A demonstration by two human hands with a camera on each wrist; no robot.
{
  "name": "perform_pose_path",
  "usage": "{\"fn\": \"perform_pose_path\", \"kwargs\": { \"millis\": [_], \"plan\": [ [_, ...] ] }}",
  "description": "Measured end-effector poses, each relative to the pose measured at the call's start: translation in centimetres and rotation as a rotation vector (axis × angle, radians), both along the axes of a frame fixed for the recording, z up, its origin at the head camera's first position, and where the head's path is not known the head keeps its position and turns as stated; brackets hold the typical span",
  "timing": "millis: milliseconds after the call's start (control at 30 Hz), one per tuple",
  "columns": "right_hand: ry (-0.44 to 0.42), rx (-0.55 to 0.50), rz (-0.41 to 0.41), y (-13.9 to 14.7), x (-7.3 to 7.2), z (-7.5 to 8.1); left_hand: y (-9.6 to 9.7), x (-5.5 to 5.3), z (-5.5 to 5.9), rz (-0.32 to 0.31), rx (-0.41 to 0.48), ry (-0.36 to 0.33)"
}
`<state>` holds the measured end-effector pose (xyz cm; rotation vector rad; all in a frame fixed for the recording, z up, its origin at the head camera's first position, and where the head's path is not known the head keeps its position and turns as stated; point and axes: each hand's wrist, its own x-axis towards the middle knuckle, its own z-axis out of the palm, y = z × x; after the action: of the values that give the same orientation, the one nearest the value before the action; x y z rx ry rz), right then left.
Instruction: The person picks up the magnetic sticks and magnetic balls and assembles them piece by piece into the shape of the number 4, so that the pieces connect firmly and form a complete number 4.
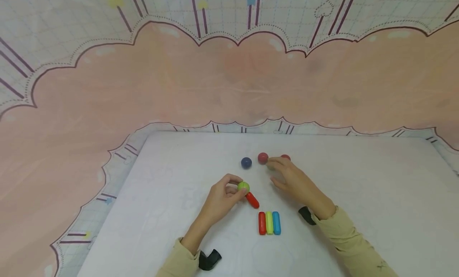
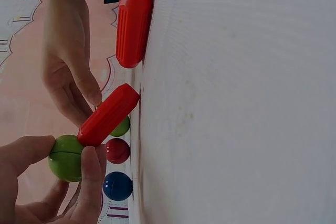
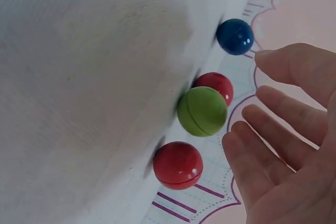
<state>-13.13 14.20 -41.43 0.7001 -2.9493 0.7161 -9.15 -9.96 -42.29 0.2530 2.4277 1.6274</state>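
Observation:
My left hand (image 1: pixel 223 197) pinches a green ball (image 2: pixel 64 162) between thumb and fingers. A red ridged stick (image 2: pixel 109 115) joins the ball and slants away from it, its far end low over the white tabletop. My right hand (image 1: pixel 295 183) is held above the loose balls, fingers spread and holding nothing. Nearest those fingers in the right wrist view are a green ball (image 3: pixel 202 112), a red ball (image 3: pixel 218 86) partly behind it, and another red ball (image 3: pixel 178 165). A blue ball (image 3: pixel 235 36) lies beyond the thumb. In the head view, the right hand hides the loose green ball.
Three short sticks, red (image 1: pixel 262 223), yellow-green (image 1: pixel 269 222) and blue (image 1: pixel 276 222), lie side by side nearer the person. The white tabletop (image 1: pixel 179 161) ends at a back edge, with a pink patterned cloth (image 1: pixel 229 81) beyond. Black straps (image 1: pixel 209 260) sit at both wrists.

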Motion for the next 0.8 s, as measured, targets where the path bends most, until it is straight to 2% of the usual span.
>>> {"fn": "perform_pose_path", "kwargs": {
  "millis": [233,500,633,800],
  "plan": [
    [-0.003,0.013,-0.008,0.0,-0.4,-0.4,0.0,-0.1,0.0,0.003,-0.004,0.014],
    [0.016,0.013,0.009,0.2,-0.8,-0.6,-0.5,-0.4,-0.3,-0.024,-0.032,0.085],
    [0.029,0.007,0.021,0.3,-1.1,-0.6,-0.7,-0.4,-0.3,-0.028,-0.048,0.079],
    [-0.01,-0.002,0.01,0.1,-1.5,-0.6,-1.1,-0.5,-0.3,-0.029,-0.045,0.053]
  ]
}}
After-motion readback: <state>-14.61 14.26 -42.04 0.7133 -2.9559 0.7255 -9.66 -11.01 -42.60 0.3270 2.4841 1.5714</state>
